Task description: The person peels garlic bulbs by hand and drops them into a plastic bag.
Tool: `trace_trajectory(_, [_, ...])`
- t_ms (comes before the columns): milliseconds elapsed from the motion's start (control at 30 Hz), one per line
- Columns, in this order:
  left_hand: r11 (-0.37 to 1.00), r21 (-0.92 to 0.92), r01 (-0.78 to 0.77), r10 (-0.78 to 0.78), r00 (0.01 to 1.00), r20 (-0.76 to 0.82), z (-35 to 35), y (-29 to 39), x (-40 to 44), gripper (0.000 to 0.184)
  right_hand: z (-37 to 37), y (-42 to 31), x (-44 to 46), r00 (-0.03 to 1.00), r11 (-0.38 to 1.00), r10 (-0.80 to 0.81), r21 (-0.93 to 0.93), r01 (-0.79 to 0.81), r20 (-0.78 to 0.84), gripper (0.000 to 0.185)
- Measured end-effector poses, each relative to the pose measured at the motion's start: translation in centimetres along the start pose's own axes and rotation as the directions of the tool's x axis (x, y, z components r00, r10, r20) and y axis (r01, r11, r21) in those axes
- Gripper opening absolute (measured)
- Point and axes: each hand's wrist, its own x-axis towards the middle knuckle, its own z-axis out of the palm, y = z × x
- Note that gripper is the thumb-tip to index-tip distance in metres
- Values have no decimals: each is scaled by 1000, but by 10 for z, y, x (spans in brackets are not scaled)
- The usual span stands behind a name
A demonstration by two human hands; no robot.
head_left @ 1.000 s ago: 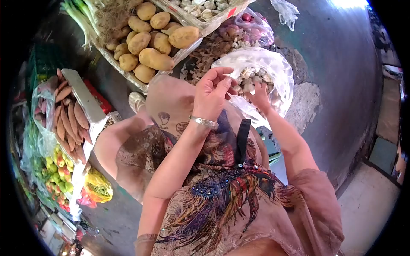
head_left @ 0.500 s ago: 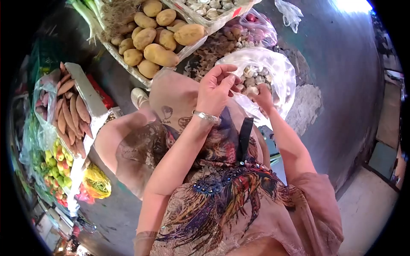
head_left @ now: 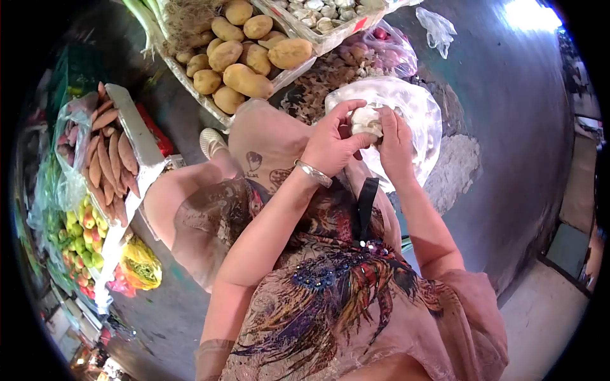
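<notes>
A whitish garlic bulb (head_left: 366,119) is held between both hands over the white plastic bag (head_left: 420,105). My left hand (head_left: 332,143), with a silvery bracelet at the wrist, curls its fingers and thumb around the bulb's left side. The fingers of my right hand (head_left: 396,141) press on the bulb's right side. Garlic bulbs lay in the bag half a second ago; the hands now hide much of its opening. Brown peelings (head_left: 318,82) are scattered on the floor just beyond the bag.
A box of potatoes (head_left: 248,81) stands ahead, with a box of garlic (head_left: 321,16) beside it. A clear bag of reddish onions (head_left: 389,47) lies behind the white bag. Sweet potatoes (head_left: 109,159) and a yellow bag (head_left: 141,263) are at the left.
My right hand has come up out of the bag with a garlic bulb and met my left hand. My left hand, which held nothing visible, now grips the bulb too.
</notes>
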Motion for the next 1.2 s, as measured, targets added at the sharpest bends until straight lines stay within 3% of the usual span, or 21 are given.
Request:
trace_trajectory(100, [994, -107, -34, 33, 999, -11, -1, 2, -1, 51, 1, -9, 1, 975, 917, -222, -337, 215, 18, 33])
trace_trajectory(133, [990, -136, -38, 36, 999, -17, -2, 3, -1, 49, 0, -14, 1, 974, 916, -225, -335, 219, 20, 33])
trace_trajectory(200, [986, -133, -99, 93, 994, -49, -1, 1, 0, 49, -2, -26, -1, 999, 1000, -9, -11, 10, 54, 23])
trace_trajectory(233, [979, -131, -156, 146, 986, -81, -2, 0, 0, 48, 1, -29, -4, 998, 1000, -12, -13, 13, 59, 23])
trace_trajectory(300, [975, -143, -172, 158, 982, -101, -3, -1, 1, 48, 8, -32, -11, 979, 977, -188, -89, 195, 79, 13])
trace_trajectory(333, [971, -154, -182, 165, 979, -116, -3, -1, 1, 48, 7, -29, -11, 962, 934, -253, -232, 271, 107, 9])
trace_trajectory(433, [985, -96, -142, 129, 983, -129, -1, 2, -2, 46, 8, -24, -8, 970, 956, -241, -163, 243, 29, 7])
trace_trajectory(567, [990, -87, -111, 100, 988, -119, -4, 6, -3, 45, 3, -29, -1, 962, 944, -265, -187, 273, 69, 6])
trace_trajectory(633, [976, -209, -62, 52, 997, -52, -8, 5, -2, 48, -6, -25, 8, 971, 945, -238, -224, 238, 30, 7])
trace_trajectory(700, [974, -211, -85, 76, 996, -50, -4, 7, -4, 50, -14, -21, 16, 977, 944, -212, -260, 203, -6, 9])
trace_trajectory(767, [972, -213, -104, 94, 994, -54, -2, 8, -4, 51, -17, -17, 20, 950, 903, -310, -298, 309, 46, 17])
trace_trajectory(800, [972, -188, -138, 130, 990, -56, -2, 6, -4, 53, -8, -32, 9, 973, 961, -225, -154, 232, 59, 24])
trace_trajectory(833, [971, -164, -172, 165, 985, -56, -1, 4, -3, 55, -9, -34, 9, 973, 961, -222, -155, 229, 60, 24])
trace_trajectory(900, [965, -125, -232, 226, 972, -61, 1, -8, 2, 60, -13, -36, 11, 965, 970, -147, -161, 184, 218, 26])
trace_trajectory(1000, [953, 197, -232, 243, 970, -34, 1, -8, -1, 68, -9, -37, 5, 963, 990, -3, -134, 41, 271, 24])
trace_trajectory(1033, [954, 197, -228, 240, 970, -38, 1, -6, -3, 68, -8, -38, 4, 957, 992, 55, -124, -21, 284, 22])
trace_trajectory(1100, [979, -23, -204, 203, 978, -45, 3, -2, -5, 67, -10, -32, 7, 964, 997, 77, -49, -67, 254, 18])
trace_trajectory(1200, [976, 12, -216, 216, 976, -11, 2, -3, -4, 67, -14, -26, 12, 974, 984, 117, 109, -140, 194, 14])
